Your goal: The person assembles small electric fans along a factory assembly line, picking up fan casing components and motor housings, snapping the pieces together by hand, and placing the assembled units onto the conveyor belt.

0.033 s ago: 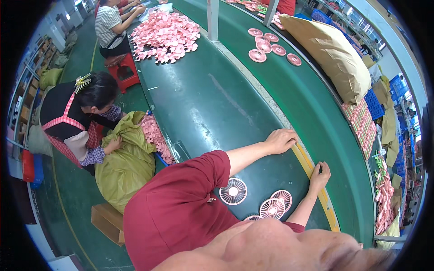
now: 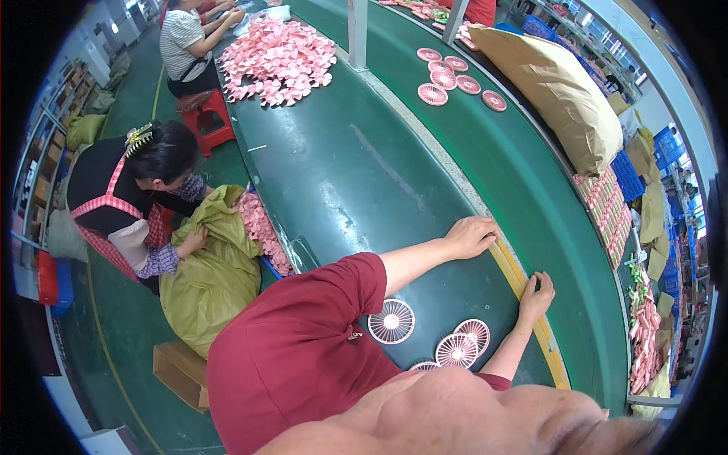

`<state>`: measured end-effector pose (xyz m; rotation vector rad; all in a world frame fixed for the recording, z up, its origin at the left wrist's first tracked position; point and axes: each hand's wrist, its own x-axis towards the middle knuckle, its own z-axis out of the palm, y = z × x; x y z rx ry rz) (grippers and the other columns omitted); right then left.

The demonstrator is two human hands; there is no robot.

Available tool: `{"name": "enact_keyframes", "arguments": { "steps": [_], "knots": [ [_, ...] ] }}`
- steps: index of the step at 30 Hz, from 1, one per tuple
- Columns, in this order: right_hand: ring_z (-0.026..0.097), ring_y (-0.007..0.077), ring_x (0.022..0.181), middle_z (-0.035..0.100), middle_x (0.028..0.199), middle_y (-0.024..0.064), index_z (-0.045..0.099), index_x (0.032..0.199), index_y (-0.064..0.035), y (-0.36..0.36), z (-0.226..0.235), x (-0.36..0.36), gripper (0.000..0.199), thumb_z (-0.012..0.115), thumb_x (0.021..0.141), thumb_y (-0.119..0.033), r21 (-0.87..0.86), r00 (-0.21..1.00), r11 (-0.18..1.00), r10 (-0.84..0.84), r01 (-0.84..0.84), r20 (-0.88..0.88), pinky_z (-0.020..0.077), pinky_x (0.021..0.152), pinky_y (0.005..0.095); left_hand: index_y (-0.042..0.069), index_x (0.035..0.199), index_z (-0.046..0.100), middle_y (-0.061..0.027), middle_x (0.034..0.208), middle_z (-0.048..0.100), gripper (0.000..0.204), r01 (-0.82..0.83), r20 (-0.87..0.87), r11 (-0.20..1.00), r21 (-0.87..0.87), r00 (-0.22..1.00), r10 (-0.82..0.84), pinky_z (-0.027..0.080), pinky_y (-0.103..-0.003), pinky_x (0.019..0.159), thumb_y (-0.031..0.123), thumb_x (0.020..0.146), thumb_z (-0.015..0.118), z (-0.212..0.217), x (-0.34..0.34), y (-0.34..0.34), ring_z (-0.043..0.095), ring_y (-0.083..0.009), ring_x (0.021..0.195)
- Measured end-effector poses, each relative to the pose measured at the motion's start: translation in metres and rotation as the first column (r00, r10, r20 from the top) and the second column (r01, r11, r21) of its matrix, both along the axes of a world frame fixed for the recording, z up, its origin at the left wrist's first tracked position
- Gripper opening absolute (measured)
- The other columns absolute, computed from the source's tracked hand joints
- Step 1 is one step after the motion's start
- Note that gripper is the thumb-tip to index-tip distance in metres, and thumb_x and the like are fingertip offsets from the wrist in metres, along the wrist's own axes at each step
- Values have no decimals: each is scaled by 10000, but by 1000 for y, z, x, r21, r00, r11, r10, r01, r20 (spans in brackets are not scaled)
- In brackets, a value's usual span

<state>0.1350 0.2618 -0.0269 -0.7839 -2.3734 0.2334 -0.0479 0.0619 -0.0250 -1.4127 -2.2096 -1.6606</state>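
My left hand (image 2: 472, 236) rests at the edge of the green work table (image 2: 341, 189), beside the yellow tape strip (image 2: 509, 271). Its fingers are loosely bent and I see nothing in them. My right hand (image 2: 536, 296) lies farther along the same strip, at the border of the green belt (image 2: 523, 205). There is a gap between its thumb and forefinger, with no object in it. Between my forearms, pink round fan grilles lie on the table: one grille (image 2: 391, 321) apart, and two overlapping (image 2: 456, 350). Another is partly hidden by my body.
More pink grilles (image 2: 442, 78) lie on the belt ahead. A heap of pink fan blades (image 2: 277, 61) covers the table's far end. To the left, a co-worker (image 2: 129, 197) handles a yellow-green sack (image 2: 208, 288). A metal post (image 2: 356, 34) and a large tan sack (image 2: 553, 95) stand ahead.
The co-worker's hand at the yellow-green sack has shifted slightly, and the sack's folds with it. My hands have stayed in place.
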Motion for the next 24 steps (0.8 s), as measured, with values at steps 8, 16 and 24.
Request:
{"name": "enact_keyframes", "arguments": {
  "steps": [8, 16, 24],
  "knots": [
    [563, 352, 1103, 640, 1196, 161, 700, 990, -38, -2, 2, -1, 173, 638, 860, -132, -23, 1000, 1000, -20, 20, 20, 457, 947, 442, 46, 904, 646, -117, 908, 646, 100, -18, -2, 1000, 10, 1000, 18, 501, -445, 780, 109, 849, 591, -3, 0, 2, 629, -337, 888],
    [566, 355, 1099, 642, 1192, 160, 698, 998, -36, 0, -1, 0, 179, 638, 860, -133, 3, 1000, 1000, -16, 16, 25, 457, 946, 442, 52, 902, 649, -111, 908, 648, 101, -25, -4, 1000, 6, 1000, 25, 502, -444, 778, 119, 851, 593, -4, 1, 2, 629, -334, 882],
    [572, 352, 1091, 644, 1186, 160, 697, 1004, -33, 0, -1, 0, 182, 642, 857, -125, 23, 999, 1000, 1, -2, 42, 457, 945, 437, 55, 866, 650, -115, 887, 642, 95, -32, 14, 999, 12, 999, 32, 496, -447, 764, 119, 837, 586, -2, 1, 1, 628, -330, 872]
  ]
}}
